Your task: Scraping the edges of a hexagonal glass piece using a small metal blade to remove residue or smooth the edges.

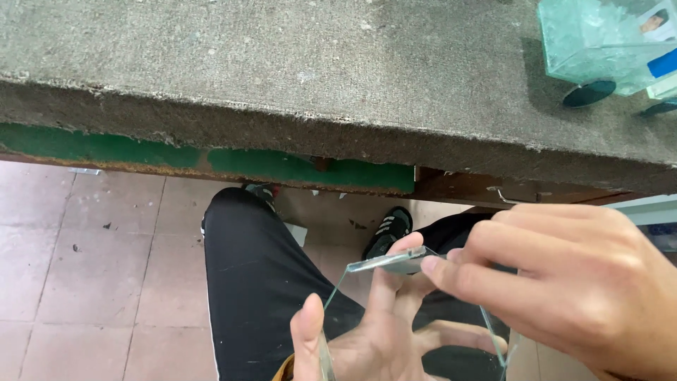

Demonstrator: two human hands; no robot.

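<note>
Down below the edge of the table, over the person's lap, two hands hold a piece of glass [416,310]. It is a clear, flat sheet, and you can see the fingers and the black trousers [247,282] through it.

The left hand [367,331] is under and behind the glass. Its thumb sticks up on the near side, and its first finger reaches up to the top edge of the glass. The hand is closed around the sheet, holding it up.

The right hand [571,282] comes in from the right side. Its fingers are bent close together and pinch the top edge of the glass, right beside the left finger. The tips of both hands touch there.

The glass leans a bit, with its top edge tipped away. Its right edge runs down toward the bottom of the picture.

The table [282,63] above is grey, rough and thick, with a green strip [106,152] under its edge. On the far right corner of the table sits a clear glass box [592,42], well apart from the hands.

Under the table, two dark shoes [388,229] rest on the pink floor tiles [92,268].
</note>
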